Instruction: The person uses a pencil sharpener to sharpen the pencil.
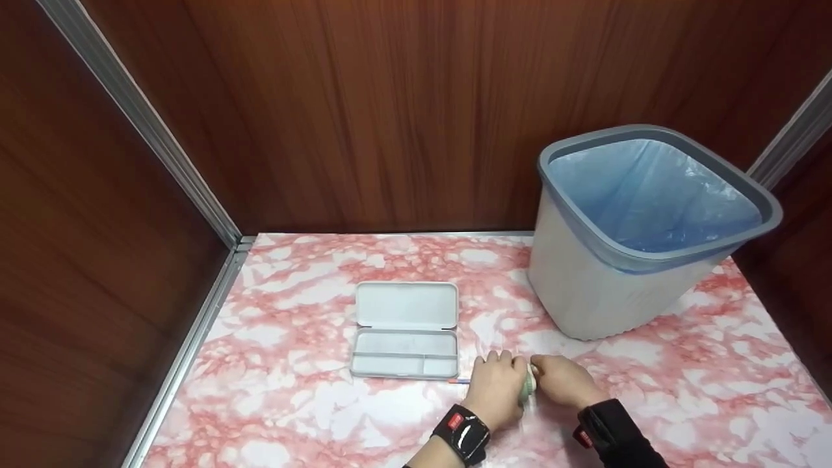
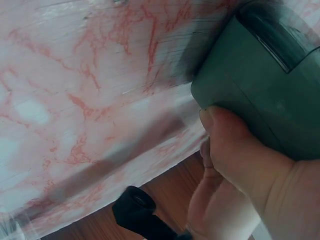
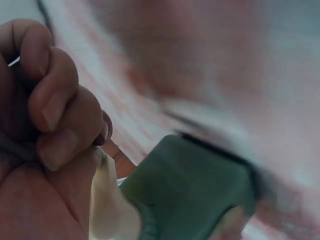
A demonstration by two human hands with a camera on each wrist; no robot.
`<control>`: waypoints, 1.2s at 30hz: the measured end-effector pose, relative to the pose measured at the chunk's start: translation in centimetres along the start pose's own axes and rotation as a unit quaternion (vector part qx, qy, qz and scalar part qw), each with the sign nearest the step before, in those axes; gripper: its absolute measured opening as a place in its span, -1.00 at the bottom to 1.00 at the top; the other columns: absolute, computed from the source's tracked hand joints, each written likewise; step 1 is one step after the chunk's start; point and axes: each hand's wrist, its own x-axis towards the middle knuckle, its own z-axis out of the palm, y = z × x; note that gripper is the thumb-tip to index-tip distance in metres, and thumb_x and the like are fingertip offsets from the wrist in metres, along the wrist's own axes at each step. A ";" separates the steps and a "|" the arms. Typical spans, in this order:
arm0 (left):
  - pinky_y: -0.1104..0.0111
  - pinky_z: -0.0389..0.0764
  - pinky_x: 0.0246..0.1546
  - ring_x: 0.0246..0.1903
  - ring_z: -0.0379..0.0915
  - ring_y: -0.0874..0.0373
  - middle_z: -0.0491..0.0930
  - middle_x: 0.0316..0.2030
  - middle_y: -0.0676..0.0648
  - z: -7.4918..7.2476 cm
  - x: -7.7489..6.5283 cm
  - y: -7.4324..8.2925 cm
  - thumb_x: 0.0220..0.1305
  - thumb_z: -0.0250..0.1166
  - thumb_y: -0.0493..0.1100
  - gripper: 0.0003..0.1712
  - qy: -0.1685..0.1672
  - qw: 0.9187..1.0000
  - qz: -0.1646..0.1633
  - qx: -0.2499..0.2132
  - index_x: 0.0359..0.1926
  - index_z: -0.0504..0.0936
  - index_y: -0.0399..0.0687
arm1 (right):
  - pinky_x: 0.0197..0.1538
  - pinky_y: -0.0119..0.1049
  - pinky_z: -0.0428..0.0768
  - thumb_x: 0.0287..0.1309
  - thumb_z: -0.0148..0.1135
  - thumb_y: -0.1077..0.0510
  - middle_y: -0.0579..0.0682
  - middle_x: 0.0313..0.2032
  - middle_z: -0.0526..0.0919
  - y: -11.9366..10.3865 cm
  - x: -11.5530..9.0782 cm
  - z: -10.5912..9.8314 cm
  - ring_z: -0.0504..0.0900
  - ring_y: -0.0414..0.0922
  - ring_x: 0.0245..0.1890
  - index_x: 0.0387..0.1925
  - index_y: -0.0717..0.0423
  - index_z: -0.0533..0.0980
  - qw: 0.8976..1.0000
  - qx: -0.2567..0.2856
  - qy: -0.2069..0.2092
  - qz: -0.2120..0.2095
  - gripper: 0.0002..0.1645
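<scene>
A green hand-crank pencil sharpener point(image 1: 527, 386) stands near the table's front. My left hand point(image 1: 495, 390) grips its body, thumb along the green side point(image 2: 250, 95) beside a dark see-through panel point(image 2: 270, 35) in the left wrist view. The right hand point(image 1: 567, 382) has its fingers curled at the cream crank handle point(image 3: 111, 207), on the sharpener's right side. Left of my left hand, a thin pencil point(image 1: 459, 381) with an orange and blue end points toward the pencil case; its other end is hidden by the hand.
An opened light-grey pencil case point(image 1: 406, 305) lies left of the hands, its lower half divided into compartments. At the back right stands a tall bin point(image 1: 578, 279) with a grey rim and blue liner. Wooden panels point(image 1: 390, 117) close off the back and sides.
</scene>
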 end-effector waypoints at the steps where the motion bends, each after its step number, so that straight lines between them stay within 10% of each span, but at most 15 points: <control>1: 0.32 0.36 -0.43 -0.35 0.43 0.17 0.51 -0.34 0.09 0.0 0.0 0.0 -0.57 0.49 0.28 -0.21 -0.001 1.000 0.000 -0.001 -0.22 0.41 0.11 | -0.38 -0.11 0.39 0.14 0.01 0.15 -0.03 -0.55 0.51 0.0 -0.1 0.2 0.48 -0.10 -0.47 -0.61 -0.01 0.35 1.000 0.001 -0.002 0.004 -0.78; 13: 0.34 0.39 -0.38 -0.33 0.42 0.18 0.51 -0.32 0.09 -0.2 0.1 -0.1 -0.53 0.48 0.31 -0.22 -0.016 1.000 -0.003 -0.005 -0.23 0.38 0.12 | -0.29 0.02 0.50 0.12 0.05 0.19 0.06 -0.35 0.67 -0.1 -2.7 1.9 0.63 0.09 -0.31 -0.38 0.03 0.53 1.000 -0.012 -0.009 0.016 -0.88; 36: 0.34 0.37 -0.40 -0.36 0.41 0.19 0.50 -0.34 0.10 -0.2 0.1 0.0 -0.49 0.46 0.31 -0.24 -0.029 1.000 -0.004 0.001 -0.21 0.39 0.13 | -0.51 -0.29 0.23 0.06 0.15 0.18 -0.17 -0.70 0.30 -2.6 -6.5 -1.4 0.28 -0.21 -0.64 -0.64 -0.06 0.32 0.998 -0.005 0.050 -0.022 -0.75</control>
